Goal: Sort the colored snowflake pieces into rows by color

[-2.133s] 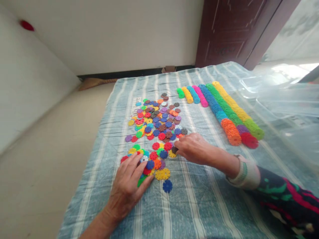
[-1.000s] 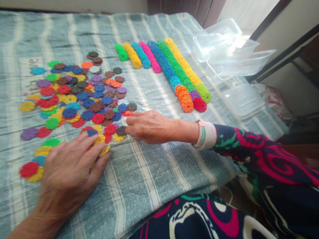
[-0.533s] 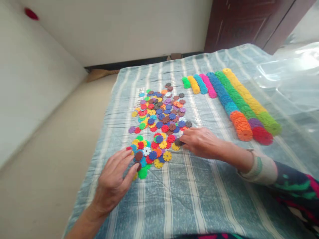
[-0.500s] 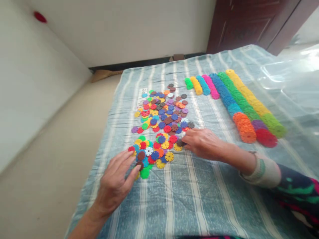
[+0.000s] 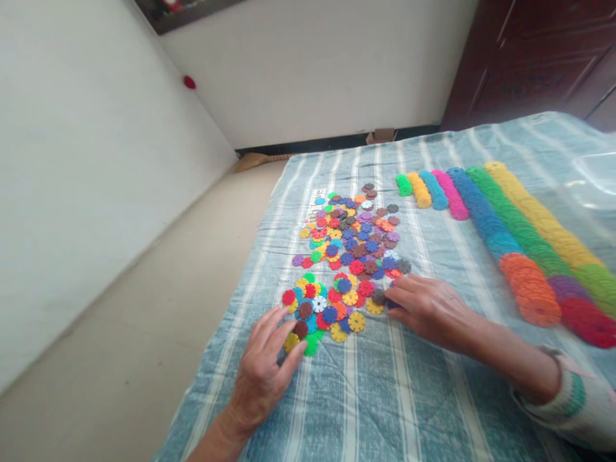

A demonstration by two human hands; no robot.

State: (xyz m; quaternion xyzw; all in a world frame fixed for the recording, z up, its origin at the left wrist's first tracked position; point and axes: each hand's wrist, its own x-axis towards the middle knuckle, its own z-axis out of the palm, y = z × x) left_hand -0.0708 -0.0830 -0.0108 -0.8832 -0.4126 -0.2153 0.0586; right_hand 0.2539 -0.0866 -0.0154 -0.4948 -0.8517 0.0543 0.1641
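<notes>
One head-worn camera looks forward and down across the striped cloth (image 5: 375,391), fairly near. Its view reaches the wall (image 5: 332,70) and door (image 5: 534,70) beyond.

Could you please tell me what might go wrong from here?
The right forearm reaches past the orange row and might nudge its near end. The left hand is right beside loose, overlapping discs and could scatter some. The blue disc at the right hand could slip.

Left hand (image 5: 262,359) palm down, fingers spread, right hand (image 5: 423,308) with fingers bunched, wrist straight
</notes>
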